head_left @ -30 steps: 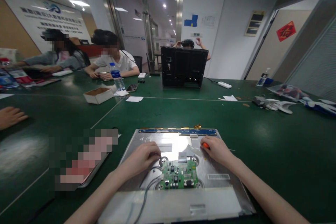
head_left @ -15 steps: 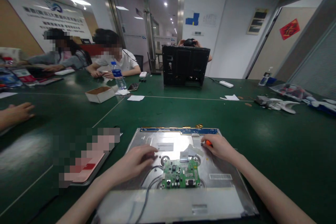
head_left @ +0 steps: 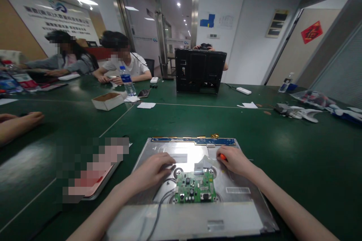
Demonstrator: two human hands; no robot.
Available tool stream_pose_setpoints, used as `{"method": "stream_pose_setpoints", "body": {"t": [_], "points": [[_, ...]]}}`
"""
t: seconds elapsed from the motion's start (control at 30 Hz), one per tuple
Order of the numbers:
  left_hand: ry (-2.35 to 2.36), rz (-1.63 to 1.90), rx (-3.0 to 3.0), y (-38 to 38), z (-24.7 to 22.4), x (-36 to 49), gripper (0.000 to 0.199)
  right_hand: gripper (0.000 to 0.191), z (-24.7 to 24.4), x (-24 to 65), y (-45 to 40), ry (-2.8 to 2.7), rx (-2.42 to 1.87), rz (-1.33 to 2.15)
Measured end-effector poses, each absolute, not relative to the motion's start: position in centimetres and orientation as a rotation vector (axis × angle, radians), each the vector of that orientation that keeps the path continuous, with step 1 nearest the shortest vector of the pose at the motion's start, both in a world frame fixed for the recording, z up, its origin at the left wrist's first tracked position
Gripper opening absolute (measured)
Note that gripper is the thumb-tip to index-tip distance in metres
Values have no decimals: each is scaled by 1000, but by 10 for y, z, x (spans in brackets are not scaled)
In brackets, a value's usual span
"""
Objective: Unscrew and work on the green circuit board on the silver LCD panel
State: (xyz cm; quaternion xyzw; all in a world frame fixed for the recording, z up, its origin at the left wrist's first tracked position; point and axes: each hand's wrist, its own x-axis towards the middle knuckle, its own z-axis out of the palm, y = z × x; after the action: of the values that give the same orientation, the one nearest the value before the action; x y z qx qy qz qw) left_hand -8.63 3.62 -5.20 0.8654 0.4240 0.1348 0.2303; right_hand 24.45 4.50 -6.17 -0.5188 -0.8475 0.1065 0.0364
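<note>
In the head view a flat silver display panel (head_left: 237, 216) lies before me, its metal back facing up. A green circuit board (head_left: 195, 187) sits at its middle, with a flat ribbon at the top and dark cables (head_left: 160, 211) at the left. Along the far edge runs a narrow blue circuit strip (head_left: 175, 141). My left hand (head_left: 154, 167) hovers over or rests on the panel left of the board, fingers loosely bent and thumb apart. My right hand (head_left: 233, 160) is closed round an orange-handled screwdriver (head_left: 223, 156), mostly hidden; a thin shaft appears beyond the wrist.
A phone with a pinkish, blurred screen (head_left: 98, 180) lies left of the panel. Farther off are a small open box (head_left: 107, 101), a water bottle (head_left: 127, 81) and a black monitor housing (head_left: 200, 69). A co-worker's hands (head_left: 21, 126) are at the left edge; other people sit opposite.
My left hand has shifted slightly right and up, toward the middle of the panel. My right hand has barely moved. A co-worker's hands at the left have come farther into view.
</note>
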Motion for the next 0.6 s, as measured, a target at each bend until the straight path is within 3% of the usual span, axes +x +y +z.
{"method": "stream_pose_setpoints", "body": {"t": [0.3, 0.6], "points": [[1103, 430, 2343, 36, -52, -84, 16, 32, -37, 178, 55, -2819, -1395, 321], [1091, 367, 2311, 12, -43, -96, 8, 33, -43, 120, 81, -2970, -1167, 391]]}}
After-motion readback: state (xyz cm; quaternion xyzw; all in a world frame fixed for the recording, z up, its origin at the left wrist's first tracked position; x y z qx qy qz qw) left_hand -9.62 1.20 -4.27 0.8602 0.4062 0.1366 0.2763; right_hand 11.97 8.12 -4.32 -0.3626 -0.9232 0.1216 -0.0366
